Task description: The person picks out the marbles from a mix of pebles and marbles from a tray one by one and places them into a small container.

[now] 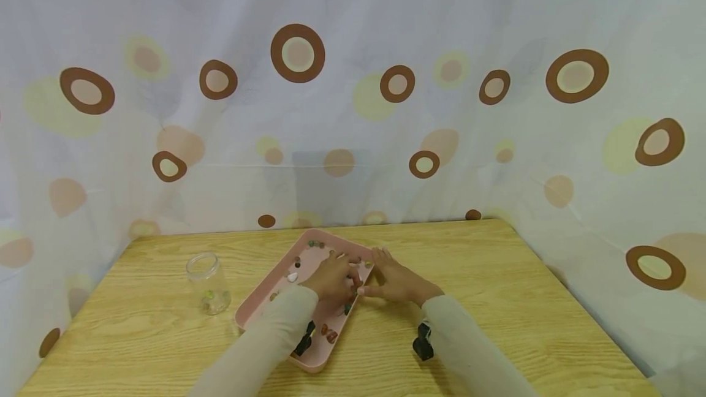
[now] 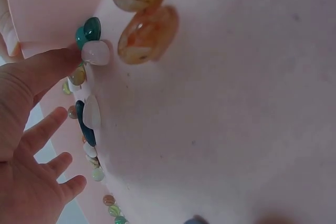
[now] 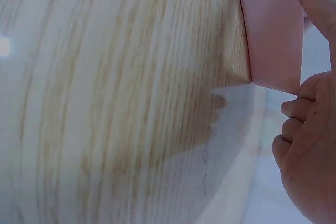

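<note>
A shallow pink tray [image 1: 265, 283] lies at an angle on the table, with several small polished stones scattered in it. My left hand [image 1: 333, 279] is over its right half, fingers spread. In the left wrist view one fingertip reaches a pale pink stone [image 2: 96, 53] beside dark green stones [image 2: 92, 28]. More stones line the tray wall there, among them a white stone [image 2: 92, 112] and a long dark one [image 2: 85, 123]. My right hand [image 1: 399, 280] rests at the tray's far right side, thumb and fingertips at the rim.
To the tray's left, a clear jar [image 1: 205, 277] stands upright with a few colored pieces at its bottom. The wood-grain table [image 1: 485, 299] extends to the right. A white curtain with brown circles [image 1: 342, 109] hangs behind and beside it.
</note>
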Available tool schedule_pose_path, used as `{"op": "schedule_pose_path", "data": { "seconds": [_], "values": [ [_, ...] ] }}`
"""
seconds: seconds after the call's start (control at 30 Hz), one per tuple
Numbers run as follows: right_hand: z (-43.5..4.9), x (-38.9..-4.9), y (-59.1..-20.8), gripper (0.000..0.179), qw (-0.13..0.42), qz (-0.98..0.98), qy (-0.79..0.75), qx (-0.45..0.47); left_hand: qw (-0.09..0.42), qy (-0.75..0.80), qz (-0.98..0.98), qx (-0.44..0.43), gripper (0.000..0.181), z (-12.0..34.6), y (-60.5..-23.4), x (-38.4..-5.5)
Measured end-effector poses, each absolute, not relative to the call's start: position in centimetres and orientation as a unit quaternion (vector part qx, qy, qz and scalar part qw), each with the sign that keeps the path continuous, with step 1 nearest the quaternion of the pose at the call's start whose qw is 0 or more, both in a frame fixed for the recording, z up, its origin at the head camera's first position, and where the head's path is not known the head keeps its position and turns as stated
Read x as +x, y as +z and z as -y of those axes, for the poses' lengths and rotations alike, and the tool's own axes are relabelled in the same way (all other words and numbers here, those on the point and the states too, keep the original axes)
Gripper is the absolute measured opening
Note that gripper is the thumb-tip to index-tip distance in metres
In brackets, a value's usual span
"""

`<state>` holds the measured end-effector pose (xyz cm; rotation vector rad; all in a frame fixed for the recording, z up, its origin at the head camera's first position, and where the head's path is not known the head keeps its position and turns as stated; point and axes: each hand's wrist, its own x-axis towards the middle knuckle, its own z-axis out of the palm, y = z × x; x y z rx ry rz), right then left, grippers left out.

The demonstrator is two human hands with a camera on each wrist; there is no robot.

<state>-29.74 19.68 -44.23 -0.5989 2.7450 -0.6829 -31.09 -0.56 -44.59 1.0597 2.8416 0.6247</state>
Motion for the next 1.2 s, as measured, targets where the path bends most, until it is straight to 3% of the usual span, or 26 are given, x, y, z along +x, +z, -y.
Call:
{"op": "schedule_pose_path", "data": {
  "seconds": [0.37,0.67,0.9,1.03,1.2],
  "values": [
    [-19.5,-29.6,-44.3,0.112,0.128,-0.94,-0.236,-0.209,0.034,0.208,-0.918,0.336,0.01,0.8,-44.1,-30.5],
    [-19.3,-29.5,-44.1,0.108,0.127,-0.942,-0.23,-0.21,-0.003,0.185,-0.913,0.363,0.003,1.5,-43.4,-30.8],
    [-19.4,-29.6,-44.1,0.107,0.13,-0.939,-0.234,-0.214,-0.003,0.191,-0.911,0.366,0.004,3.0,-41.0,-30.5],
    [-19.6,-29.6,-43.9,0.105,0.133,-0.935,-0.25,-0.212,-0.043,0.168,-0.915,0.364,0.005,4.1,-39.6,-30.6],
    [-19.5,-29.5,-43.8,0.105,0.136,-0.936,-0.248,-0.208,-0.049,0.221,-0.909,0.349,0.005,6.1,-37.9,-29.9]
  ]
}}
